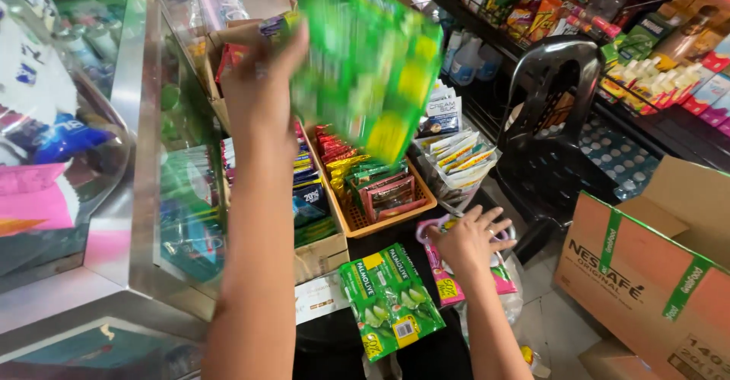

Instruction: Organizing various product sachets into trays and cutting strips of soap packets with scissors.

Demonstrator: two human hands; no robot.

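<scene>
My left hand is raised high and grips a blurred strip of green and yellow sachets, which hangs to its right. My right hand rests low, fingers spread, on a pink sachet strip and a clear bag. Beside it lies a flat green sachet pack on a dark surface.
An orange basket holds red and green sachets. A cardboard box with blue packets stands left of it, by a glass display case. A black plastic chair, shelves of snacks and a large brown carton fill the right.
</scene>
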